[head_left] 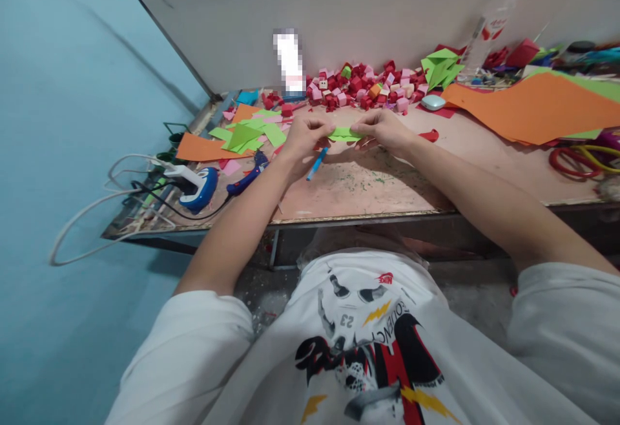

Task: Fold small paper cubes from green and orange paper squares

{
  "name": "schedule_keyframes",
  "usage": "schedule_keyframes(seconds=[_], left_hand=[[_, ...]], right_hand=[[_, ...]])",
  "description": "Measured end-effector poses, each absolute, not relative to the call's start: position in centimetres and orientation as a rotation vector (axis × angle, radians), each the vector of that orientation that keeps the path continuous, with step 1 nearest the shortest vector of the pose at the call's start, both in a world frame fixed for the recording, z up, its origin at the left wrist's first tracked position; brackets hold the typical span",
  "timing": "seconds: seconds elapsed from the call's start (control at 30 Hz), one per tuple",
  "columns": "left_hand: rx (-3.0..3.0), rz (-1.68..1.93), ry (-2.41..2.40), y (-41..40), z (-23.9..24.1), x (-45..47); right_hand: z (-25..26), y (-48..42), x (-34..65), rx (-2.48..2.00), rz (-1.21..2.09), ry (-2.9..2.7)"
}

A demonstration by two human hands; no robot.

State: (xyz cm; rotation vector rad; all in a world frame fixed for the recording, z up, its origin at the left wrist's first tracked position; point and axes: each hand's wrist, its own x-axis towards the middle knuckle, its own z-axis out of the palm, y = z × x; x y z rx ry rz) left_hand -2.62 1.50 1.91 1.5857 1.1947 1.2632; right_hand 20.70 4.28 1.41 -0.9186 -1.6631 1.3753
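One green paper strip [345, 133], one blue pen [316, 164] just under it. Left hand [306, 135] and right hand [382, 129] each pinch a strip end, arms stretched forward.

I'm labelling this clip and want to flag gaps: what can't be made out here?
Head view: ends of the green paper, covered by the left hand and right hand pinching it.
Head view: upright object by the wall, pixelated.
Head view: red and yellow loops, cut by the right edge.
Head view: marks on the small cubes, too small.
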Motion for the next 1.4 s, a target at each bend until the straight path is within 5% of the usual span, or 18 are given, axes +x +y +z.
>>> schedule_keyframes(seconds=[0.63, 0.97, 1.4], left_hand=[[1.982, 1.212, 1.018, 2.3, 0.9, -3.0], [1.871, 1.35, 1.029, 2.5, 0.8, -2.6], [2.563, 1.225, 1.18, 1.5, 1.5, -2.4]], right_hand=[[1.5, 3.8, 20.4, -0.926, 1.255, -1.736], [2.0, 3.4, 20.5, -0.855, 1.455, -1.681], [2.0, 3.0, 20.0, -0.912, 1.346, -1.725]])
